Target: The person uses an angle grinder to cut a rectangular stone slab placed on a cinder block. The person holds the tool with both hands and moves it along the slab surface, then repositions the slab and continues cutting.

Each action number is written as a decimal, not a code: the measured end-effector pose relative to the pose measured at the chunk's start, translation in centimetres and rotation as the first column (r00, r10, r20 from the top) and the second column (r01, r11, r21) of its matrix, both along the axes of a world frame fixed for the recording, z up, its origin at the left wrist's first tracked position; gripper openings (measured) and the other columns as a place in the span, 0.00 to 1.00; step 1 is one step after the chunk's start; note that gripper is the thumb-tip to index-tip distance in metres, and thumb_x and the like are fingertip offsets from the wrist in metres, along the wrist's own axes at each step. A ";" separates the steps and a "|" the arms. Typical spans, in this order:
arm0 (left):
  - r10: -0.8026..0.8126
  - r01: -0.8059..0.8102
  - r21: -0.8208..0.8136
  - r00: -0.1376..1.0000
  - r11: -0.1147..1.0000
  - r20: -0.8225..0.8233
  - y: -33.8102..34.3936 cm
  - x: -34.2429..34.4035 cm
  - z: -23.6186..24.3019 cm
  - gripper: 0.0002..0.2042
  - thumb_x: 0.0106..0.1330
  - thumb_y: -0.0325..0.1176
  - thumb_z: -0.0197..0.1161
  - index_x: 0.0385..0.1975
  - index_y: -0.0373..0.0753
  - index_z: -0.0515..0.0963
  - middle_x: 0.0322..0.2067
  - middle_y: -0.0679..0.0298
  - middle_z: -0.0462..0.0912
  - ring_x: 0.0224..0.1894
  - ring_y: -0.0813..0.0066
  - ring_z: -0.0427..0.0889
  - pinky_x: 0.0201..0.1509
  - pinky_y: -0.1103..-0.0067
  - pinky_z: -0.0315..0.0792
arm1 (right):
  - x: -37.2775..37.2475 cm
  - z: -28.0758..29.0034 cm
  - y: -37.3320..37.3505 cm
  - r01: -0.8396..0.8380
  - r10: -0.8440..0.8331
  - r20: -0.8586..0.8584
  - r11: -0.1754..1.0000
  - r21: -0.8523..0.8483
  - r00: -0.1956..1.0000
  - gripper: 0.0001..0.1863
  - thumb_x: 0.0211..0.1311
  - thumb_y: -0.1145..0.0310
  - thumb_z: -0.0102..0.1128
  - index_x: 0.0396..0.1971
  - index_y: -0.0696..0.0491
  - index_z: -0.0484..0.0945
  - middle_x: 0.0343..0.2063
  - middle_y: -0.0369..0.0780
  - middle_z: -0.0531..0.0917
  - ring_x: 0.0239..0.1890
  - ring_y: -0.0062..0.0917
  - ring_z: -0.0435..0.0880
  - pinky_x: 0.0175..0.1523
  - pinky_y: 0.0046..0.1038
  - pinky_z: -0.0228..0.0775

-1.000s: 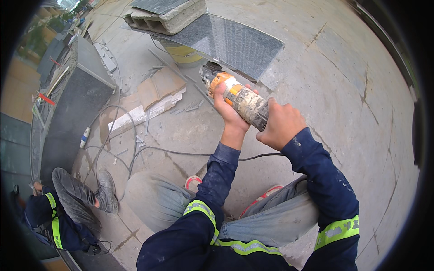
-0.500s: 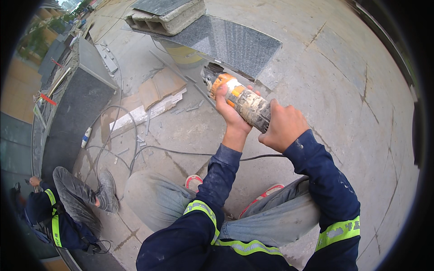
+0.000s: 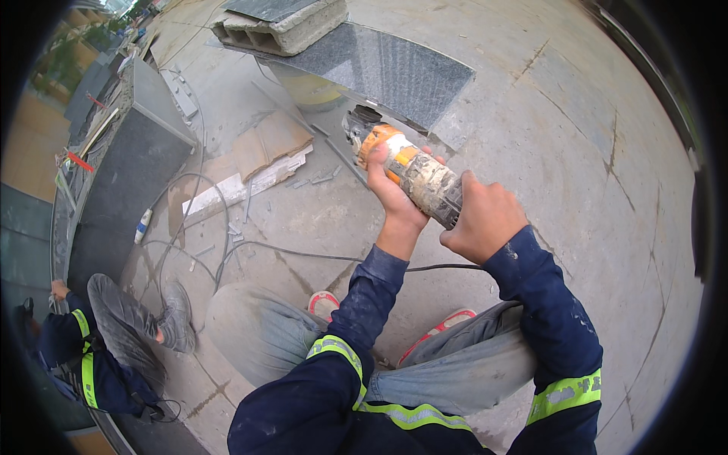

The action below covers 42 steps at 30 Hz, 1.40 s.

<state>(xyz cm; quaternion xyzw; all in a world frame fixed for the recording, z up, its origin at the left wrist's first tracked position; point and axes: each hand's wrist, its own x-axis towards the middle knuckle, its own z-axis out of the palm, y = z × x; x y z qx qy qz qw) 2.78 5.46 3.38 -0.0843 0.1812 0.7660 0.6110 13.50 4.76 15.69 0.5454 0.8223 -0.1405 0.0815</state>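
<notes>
I hold a dusty orange and grey angle grinder (image 3: 413,173) in both hands. My left hand (image 3: 392,199) grips its front body just behind the head. My right hand (image 3: 485,220) is closed around the rear handle. The grinder's head (image 3: 356,125) points up and left, close to the near edge of a dark polished granite slab (image 3: 387,72) that lies raised above the concrete floor. A black power cord (image 3: 303,254) runs from the tool across the floor.
A hollow concrete block (image 3: 284,23) rests on the slab's far end, a yellow bucket (image 3: 307,87) beneath. Cardboard and stone offcuts (image 3: 250,163) lie left. A tall dark stone block (image 3: 129,174) stands at left. Another person (image 3: 106,341) in reflective workwear crouches bottom left.
Both hands and the grinder have shifted slightly right and down in the view; grips are unchanged.
</notes>
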 end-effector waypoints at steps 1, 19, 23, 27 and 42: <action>0.000 0.000 -0.015 1.000 1.000 -0.011 0.0 0.0 0.0 0.26 0.57 0.57 0.55 0.45 0.43 0.66 0.32 0.56 0.75 0.32 0.58 0.80 0.35 0.62 0.78 | 0.0 0.1 0.0 0.009 -0.009 0.007 1.000 -0.005 1.000 0.21 0.37 0.69 0.66 0.34 0.60 0.73 0.25 0.53 0.82 0.31 0.47 0.84 0.40 0.41 0.78; 0.006 -0.005 0.026 1.000 1.000 -0.024 0.9 -0.7 -1.5 0.26 0.57 0.55 0.55 0.46 0.42 0.65 0.32 0.54 0.76 0.30 0.57 0.81 0.31 0.65 0.79 | -0.3 -2.1 1.0 0.006 -0.006 -0.034 1.000 -0.005 0.999 0.23 0.35 0.66 0.66 0.35 0.61 0.73 0.24 0.53 0.81 0.31 0.47 0.84 0.40 0.41 0.78; 0.010 -0.010 0.021 1.000 1.000 -0.024 1.3 -1.3 -2.1 0.25 0.57 0.55 0.55 0.45 0.41 0.65 0.32 0.54 0.76 0.30 0.56 0.81 0.31 0.64 0.79 | -0.9 -2.3 1.4 0.013 -0.013 0.003 0.999 -0.053 1.000 0.20 0.39 0.69 0.65 0.35 0.60 0.73 0.29 0.52 0.83 0.35 0.46 0.85 0.43 0.39 0.79; 0.006 -0.005 0.019 1.000 1.000 -0.024 1.6 -1.6 -2.4 0.25 0.57 0.54 0.55 0.45 0.41 0.65 0.32 0.53 0.76 0.29 0.56 0.81 0.31 0.64 0.79 | -1.3 -2.3 1.5 0.022 -0.022 0.011 0.998 -0.055 1.000 0.20 0.39 0.69 0.66 0.35 0.60 0.73 0.29 0.52 0.83 0.35 0.46 0.85 0.43 0.39 0.79; -0.005 0.005 0.015 1.000 1.000 0.010 1.0 -1.6 -2.1 0.25 0.57 0.55 0.55 0.45 0.41 0.65 0.31 0.54 0.76 0.31 0.56 0.80 0.33 0.64 0.79 | -1.5 -2.1 1.1 0.021 -0.020 0.027 0.999 -0.048 0.999 0.22 0.39 0.67 0.67 0.36 0.60 0.73 0.29 0.52 0.83 0.36 0.45 0.85 0.43 0.39 0.79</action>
